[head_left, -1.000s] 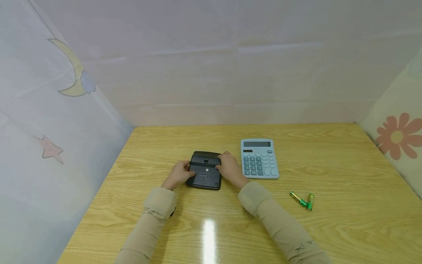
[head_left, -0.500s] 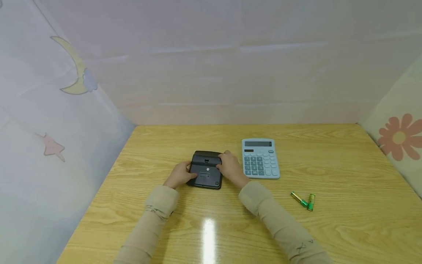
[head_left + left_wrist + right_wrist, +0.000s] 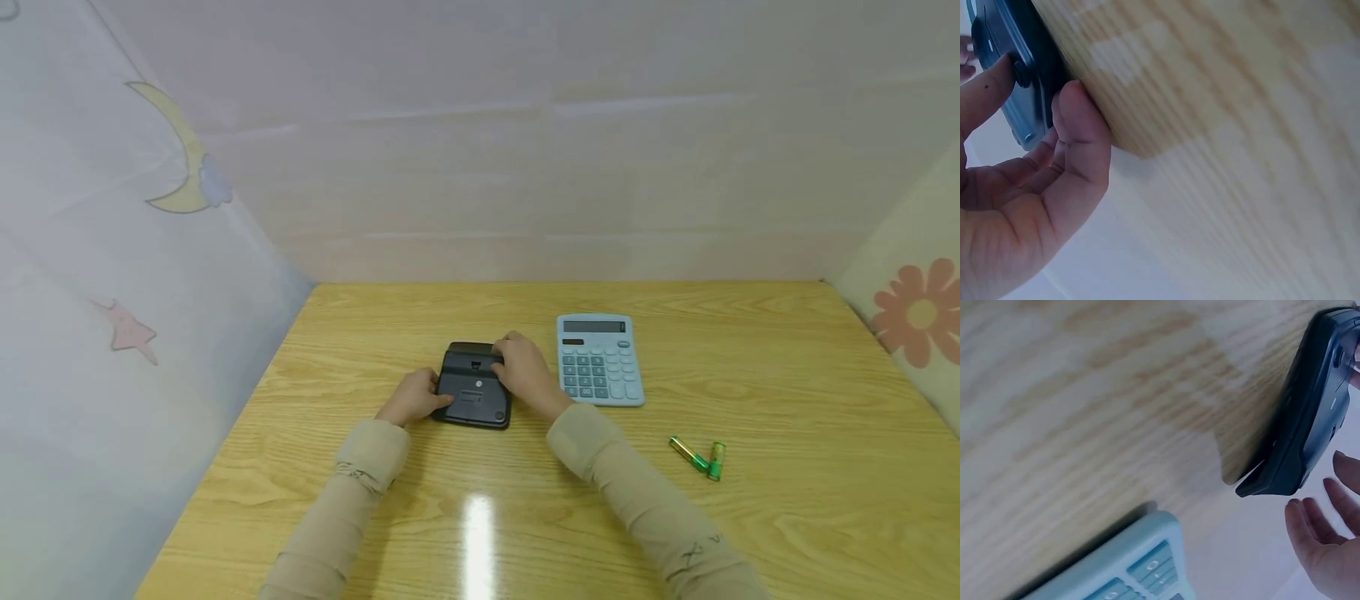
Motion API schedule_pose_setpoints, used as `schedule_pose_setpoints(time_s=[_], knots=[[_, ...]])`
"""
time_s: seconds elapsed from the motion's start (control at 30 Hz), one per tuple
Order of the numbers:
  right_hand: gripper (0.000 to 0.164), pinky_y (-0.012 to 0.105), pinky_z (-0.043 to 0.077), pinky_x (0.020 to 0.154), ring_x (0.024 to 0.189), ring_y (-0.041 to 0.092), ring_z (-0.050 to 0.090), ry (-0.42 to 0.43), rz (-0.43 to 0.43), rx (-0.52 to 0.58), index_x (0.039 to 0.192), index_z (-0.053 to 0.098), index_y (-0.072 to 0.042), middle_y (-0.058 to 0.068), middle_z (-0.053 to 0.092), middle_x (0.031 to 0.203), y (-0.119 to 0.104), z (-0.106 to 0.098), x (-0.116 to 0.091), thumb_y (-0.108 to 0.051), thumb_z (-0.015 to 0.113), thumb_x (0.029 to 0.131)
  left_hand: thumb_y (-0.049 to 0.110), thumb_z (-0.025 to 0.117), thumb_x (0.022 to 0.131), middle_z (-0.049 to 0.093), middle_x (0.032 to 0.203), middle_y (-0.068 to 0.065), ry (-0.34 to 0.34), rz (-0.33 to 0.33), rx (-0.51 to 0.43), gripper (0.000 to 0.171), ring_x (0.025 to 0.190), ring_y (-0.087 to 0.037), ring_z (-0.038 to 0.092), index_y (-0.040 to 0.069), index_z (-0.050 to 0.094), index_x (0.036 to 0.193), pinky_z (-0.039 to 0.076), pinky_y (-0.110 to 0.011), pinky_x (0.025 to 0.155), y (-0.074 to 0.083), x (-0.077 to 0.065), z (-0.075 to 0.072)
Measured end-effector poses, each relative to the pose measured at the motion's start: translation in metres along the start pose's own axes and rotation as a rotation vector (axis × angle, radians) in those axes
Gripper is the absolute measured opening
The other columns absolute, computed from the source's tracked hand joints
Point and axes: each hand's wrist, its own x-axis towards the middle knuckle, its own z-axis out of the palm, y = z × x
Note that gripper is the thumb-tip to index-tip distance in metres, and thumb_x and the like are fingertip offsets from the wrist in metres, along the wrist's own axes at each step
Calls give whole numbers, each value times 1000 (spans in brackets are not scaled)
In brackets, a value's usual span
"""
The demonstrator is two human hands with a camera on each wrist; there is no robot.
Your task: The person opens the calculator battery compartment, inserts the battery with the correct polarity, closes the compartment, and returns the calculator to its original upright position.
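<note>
A black calculator-like device (image 3: 468,411) lies with its back up on the wooden table, showing a small battery cover and round feet. My left hand (image 3: 415,398) grips its left edge, thumb on the back near a round foot and fingertips at the side, as the left wrist view shows on the device (image 3: 1022,37). At its upper right corner is my right hand (image 3: 525,375). The right wrist view shows the fingers of this hand (image 3: 1329,544) loosely bent, a gap apart from the device (image 3: 1310,406).
A light blue calculator (image 3: 600,361) lies face up just right of my right hand. Two green-and-gold batteries (image 3: 688,454) (image 3: 717,461) lie farther right, nearer the front. Printed fabric walls (image 3: 480,200) enclose the table's back and sides.
The head view has shifted slightly, so everything appears a little farther right. My right hand has moved slightly at the device's upper right corner. The left hand keeps its grip.
</note>
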Motion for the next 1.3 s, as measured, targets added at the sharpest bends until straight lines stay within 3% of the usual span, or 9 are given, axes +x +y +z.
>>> schedule_pose_setpoints(time_s=[0.1,0.23,0.47,0.73,0.93,1.07,1.3], knots=[[17,36,46,82,96,26,56,8,-88,-34,96,68,-3,12,60,102,-2,-3,1,-12,68,83,18,68,83,59,93,-14,-8,6,15,37,78,-21,54,-8,54,106,46,-33,67,1,1,0],[15,36,46,81,95,25,57,-17,-141,-72,95,68,-3,11,61,101,-3,-2,3,-13,66,84,19,67,83,59,92,-13,-20,6,18,38,77,-21,55,-7,54,107,46,-32,66,2,2,0],[20,35,47,82,96,25,58,-54,-180,-134,102,67,-3,11,62,101,-4,2,8,-14,64,86,19,67,83,57,88,-11,-33,8,29,36,72,-20,53,-6,53,105,45,-30,61,2,4,-1],[24,35,46,85,101,25,57,-97,-195,-206,107,66,-3,11,62,107,-10,7,12,-17,61,88,20,68,83,58,88,-11,-36,4,45,36,74,-20,53,-5,54,104,45,-31,64,2,3,-2],[20,34,47,82,94,22,59,-107,-205,-259,101,67,-3,10,64,100,-14,11,15,-18,59,89,20,68,83,58,88,-11,-43,5,39,36,75,-20,54,-5,54,104,45,-32,65,0,3,-3],[16,32,49,75,89,21,60,-102,-247,-336,96,67,-4,9,64,94,-16,13,14,-15,58,90,20,69,82,57,89,-11,-41,2,30,37,76,-20,53,-5,54,104,45,-33,67,-1,4,-3],[24,28,50,72,88,20,59,-110,-339,-537,108,64,-1,10,63,97,-19,13,11,-14,61,88,20,68,83,57,89,-11,-46,-1,19,36,76,-20,53,-5,54,105,45,-33,66,0,4,-3]])
